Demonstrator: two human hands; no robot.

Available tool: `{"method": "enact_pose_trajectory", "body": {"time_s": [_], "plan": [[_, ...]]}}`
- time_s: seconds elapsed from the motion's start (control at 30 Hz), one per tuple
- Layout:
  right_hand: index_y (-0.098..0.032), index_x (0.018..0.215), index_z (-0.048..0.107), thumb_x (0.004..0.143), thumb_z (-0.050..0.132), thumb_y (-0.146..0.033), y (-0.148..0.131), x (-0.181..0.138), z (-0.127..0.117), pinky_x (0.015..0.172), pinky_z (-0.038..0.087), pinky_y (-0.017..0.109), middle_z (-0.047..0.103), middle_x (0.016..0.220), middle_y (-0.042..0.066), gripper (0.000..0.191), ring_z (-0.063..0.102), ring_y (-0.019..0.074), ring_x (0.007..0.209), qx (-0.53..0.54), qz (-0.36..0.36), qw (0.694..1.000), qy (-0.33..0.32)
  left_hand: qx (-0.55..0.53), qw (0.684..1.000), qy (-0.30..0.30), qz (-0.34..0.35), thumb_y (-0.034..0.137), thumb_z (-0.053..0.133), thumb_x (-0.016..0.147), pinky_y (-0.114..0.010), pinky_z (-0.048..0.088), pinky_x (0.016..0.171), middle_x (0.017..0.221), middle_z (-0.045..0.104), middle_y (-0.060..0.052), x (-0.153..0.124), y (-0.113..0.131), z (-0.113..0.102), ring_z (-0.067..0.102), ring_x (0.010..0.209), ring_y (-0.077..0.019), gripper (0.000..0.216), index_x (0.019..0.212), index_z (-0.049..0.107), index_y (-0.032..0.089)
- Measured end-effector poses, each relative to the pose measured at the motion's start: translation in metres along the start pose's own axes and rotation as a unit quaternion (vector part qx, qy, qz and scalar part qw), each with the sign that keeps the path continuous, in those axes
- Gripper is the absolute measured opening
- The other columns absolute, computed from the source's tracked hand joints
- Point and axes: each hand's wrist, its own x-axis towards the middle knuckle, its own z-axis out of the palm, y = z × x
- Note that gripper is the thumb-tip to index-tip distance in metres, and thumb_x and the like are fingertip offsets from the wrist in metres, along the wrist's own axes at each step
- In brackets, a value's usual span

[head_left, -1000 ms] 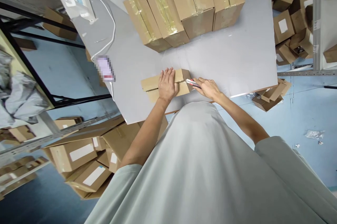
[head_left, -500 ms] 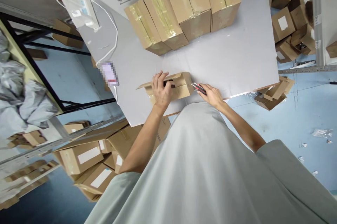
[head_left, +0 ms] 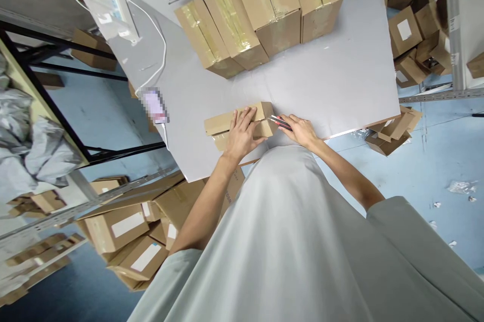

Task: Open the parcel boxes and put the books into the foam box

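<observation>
A small, long cardboard box [head_left: 217,124] lies near the table's front edge, its top flaps folded down. My left hand [head_left: 242,135] rests on it with outstretched fingers on the top and the thumb towards the front side. What the box holds is hidden. My right hand [head_left: 301,131] grips a black and red utility knife [head_left: 283,123], blade out and pointing left. The blade tip is at the right end of the box; whether it touches the cardboard I cannot tell.
Several taped cardboard boxes [head_left: 280,35] stand in a row on the table [head_left: 340,80]. A phone [head_left: 154,104], a power strip [head_left: 123,14] and a white cable lie to the left. A large open carton [head_left: 174,198] with smaller boxes stands below the table's left side.
The box's raised flap has come down, covering the opening. My left hand has moved slightly right and now lies across the top. The knife has shifted slightly left to the box's end.
</observation>
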Motion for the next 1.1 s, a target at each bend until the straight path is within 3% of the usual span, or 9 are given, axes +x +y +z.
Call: {"method": "enact_pose_trajectory", "body": {"time_s": [0.27, 0.5, 0.83, 1.1], "plan": [[-0.024, 0.174, 0.048, 0.119, 0.044, -0.045, 0.000, 0.014, -0.002, 0.093, 0.055, 0.037, 0.071, 0.148, 0.016, 0.059, 0.072, 0.0324, 0.125, -0.046, -0.025, 0.998, -0.028, 0.006, 1.000, 0.004, 0.010, 0.061, 0.089, 0.085, -0.073, 0.007, 0.144, 0.176, 0.048, -0.018, 0.008, 0.001, 0.001, 0.032, 0.172, -0.0435, 0.058, 0.123, 0.065, 0.024], [-0.025, 0.172, 0.050, 0.119, 0.044, -0.046, 0.001, 0.015, 0.001, 0.093, 0.055, 0.036, 0.072, 0.149, 0.013, 0.057, 0.072, 0.0306, 0.127, -0.026, -0.033, 0.999, -0.022, 0.057, 0.997, 0.009, 0.050, 0.066, 0.087, 0.086, -0.074, 0.011, 0.143, 0.177, 0.046, -0.022, 0.007, -0.015, 0.007, 0.035, 0.170, -0.0439, 0.067, 0.130, 0.061, 0.024], [-0.028, 0.170, 0.053, 0.119, 0.045, -0.045, -0.002, -0.018, 0.010, 0.088, 0.056, 0.037, 0.074, 0.146, 0.012, 0.054, 0.074, 0.0302, 0.123, -0.036, -0.029, 0.997, -0.060, 0.140, 0.985, 0.024, 0.102, 0.048, 0.092, 0.083, -0.079, 0.021, 0.139, 0.173, 0.047, -0.029, 0.013, -0.025, 0.012, 0.043, 0.165, -0.0478, 0.063, 0.129, 0.060, 0.020], [-0.029, 0.170, 0.053, 0.118, 0.047, -0.048, -0.004, -0.016, 0.019, 0.090, 0.057, 0.038, 0.075, 0.143, 0.010, 0.056, 0.076, 0.0308, 0.115, -0.022, 0.007, 0.999, -0.022, 0.140, 0.985, 0.025, 0.103, 0.048, 0.091, 0.085, -0.079, 0.023, 0.139, 0.171, 0.047, -0.031, 0.016, -0.026, 0.014, 0.043, 0.165, -0.0483, 0.061, 0.127, 0.060, 0.017]]}}
